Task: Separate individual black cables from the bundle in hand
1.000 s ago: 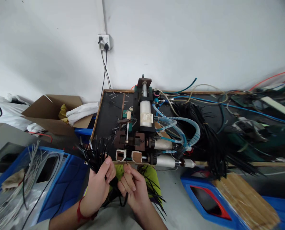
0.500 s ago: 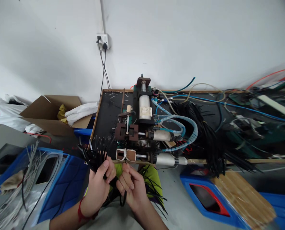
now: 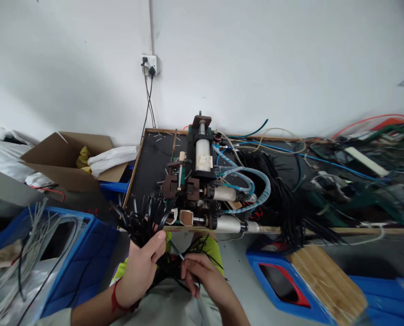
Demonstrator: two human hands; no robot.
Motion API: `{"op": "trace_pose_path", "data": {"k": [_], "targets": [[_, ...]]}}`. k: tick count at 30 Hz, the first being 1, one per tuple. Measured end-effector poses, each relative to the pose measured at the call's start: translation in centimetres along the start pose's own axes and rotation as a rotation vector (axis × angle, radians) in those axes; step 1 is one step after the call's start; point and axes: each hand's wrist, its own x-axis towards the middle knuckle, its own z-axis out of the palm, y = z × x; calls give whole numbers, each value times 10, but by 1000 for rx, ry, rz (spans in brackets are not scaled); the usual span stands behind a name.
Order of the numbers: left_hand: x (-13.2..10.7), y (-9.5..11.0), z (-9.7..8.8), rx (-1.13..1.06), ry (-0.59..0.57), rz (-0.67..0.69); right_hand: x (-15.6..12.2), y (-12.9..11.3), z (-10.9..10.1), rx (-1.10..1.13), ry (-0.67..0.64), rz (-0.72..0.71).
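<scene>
My left hand (image 3: 142, 265) is wrapped around a thick bundle of black cables (image 3: 146, 226), whose ends fan out above the thumb over the bench's front edge. To its right and lower, my right hand (image 3: 203, 274) pinches a single thin cable (image 3: 177, 251) between thumb and fingers, close to its pale tip. More loose black cables (image 3: 202, 244) lie across my lap. Just beyond the hands stands a machine with white air cylinders (image 3: 203, 156). Its brown clamp blocks (image 3: 193, 188) are apart, and a tan-faced pad (image 3: 186, 218) sits at the front, its left partner partly covered by the cables.
A heap of black cables (image 3: 286, 208) hangs over the bench edge on the right. Blue hoses (image 3: 264, 185) loop beside the machine. Blue bins (image 3: 83, 253) stand at left and right. An open cardboard box (image 3: 62, 158) is at the back left.
My right hand has moved down and right, away from the machine's front pads, with the cable end. The brown clamp blocks have parted. The left-hand bundle has shifted slightly right, over the left pad.
</scene>
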Motion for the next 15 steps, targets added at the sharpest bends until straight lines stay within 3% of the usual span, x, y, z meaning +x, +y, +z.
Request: {"op": "trace_pose_path", "data": {"k": [2,4,7,9,10,12,15], "targets": [[-3,0,2,3,-3,-15,-13,18,-33,-238,198,121],[-5,-2,3,22,-9,-27,-31,29,-63,-328,388,181],[-9,-11,0,73,5,-40,-55,19,-81,-416,577,187],[-11,-19,-6,139,30,-42,-62,-6,-68,-387,657,-64],[-12,-23,-8,181,31,-40,-61,-21,-56,-334,674,-279],[-14,-30,-13,245,0,-32,-55,-53,-25,-159,573,-620],[-17,-34,-17,257,-48,-31,-40,-87,11,73,427,-817]]}}
